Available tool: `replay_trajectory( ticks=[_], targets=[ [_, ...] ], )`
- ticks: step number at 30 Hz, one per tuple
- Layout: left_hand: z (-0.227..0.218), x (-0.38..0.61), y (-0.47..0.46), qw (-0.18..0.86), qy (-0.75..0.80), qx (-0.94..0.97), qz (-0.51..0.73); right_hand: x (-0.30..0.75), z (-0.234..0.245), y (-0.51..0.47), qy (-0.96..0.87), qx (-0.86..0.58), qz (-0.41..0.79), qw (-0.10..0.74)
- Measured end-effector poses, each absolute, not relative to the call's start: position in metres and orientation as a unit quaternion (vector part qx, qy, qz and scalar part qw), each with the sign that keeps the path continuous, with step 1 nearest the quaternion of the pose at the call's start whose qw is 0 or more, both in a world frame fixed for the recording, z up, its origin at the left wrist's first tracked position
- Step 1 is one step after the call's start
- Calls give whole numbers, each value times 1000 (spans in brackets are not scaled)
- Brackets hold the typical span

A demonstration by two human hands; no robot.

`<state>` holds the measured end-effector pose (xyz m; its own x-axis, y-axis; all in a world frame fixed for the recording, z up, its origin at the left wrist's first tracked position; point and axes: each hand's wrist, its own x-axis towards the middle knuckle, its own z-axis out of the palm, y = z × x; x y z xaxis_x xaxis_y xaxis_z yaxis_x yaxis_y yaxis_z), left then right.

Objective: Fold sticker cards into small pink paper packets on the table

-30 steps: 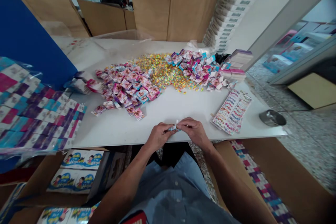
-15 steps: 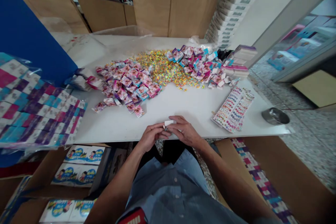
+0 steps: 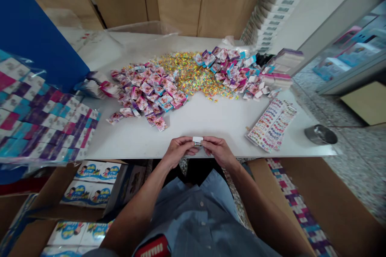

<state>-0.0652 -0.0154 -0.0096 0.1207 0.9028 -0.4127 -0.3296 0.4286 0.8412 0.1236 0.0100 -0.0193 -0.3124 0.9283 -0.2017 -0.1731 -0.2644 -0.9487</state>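
My left hand (image 3: 178,151) and my right hand (image 3: 219,149) meet at the near edge of the white table (image 3: 211,122), both pinched on one small white box (image 3: 198,140) held between them. Farther back lies a heap of small pink and purple packets (image 3: 149,92) on the left, a spread of tiny gold and yellow pieces (image 3: 189,74) in the middle, and a second heap of packets (image 3: 233,72) on the right.
Sticker sheets (image 3: 271,124) lie at the right of the table beside a stack of flat boxes (image 3: 282,66). A wrapped bundle of coloured boxes (image 3: 39,124) hangs over the left edge. Cartons with printed boxes (image 3: 90,184) stand below. A metal bowl (image 3: 320,134) sits at the right corner.
Both hands stayed together at the table edge and turned the small box, so its white side now faces up. The camera tilted slightly.
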Motion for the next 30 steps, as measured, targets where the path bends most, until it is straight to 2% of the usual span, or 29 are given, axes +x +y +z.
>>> replay_trajectory(
  ticks=[3,8,12,25,30],
  targets=[
    [-11,-66,-13,676,490,315,452,118,-19,14,-478,-420,663,395],
    [-19,-67,-13,612,478,391,494,123,-20,17,-622,-395,518,434],
    [-23,-68,-18,574,480,448,490,129,-25,14,-694,-335,462,440],
    [-21,-71,-17,547,491,500,457,123,-30,9,-656,-374,465,462],
    [-20,-72,-20,561,473,503,457,127,-31,7,-701,-352,430,448]
  ],
)
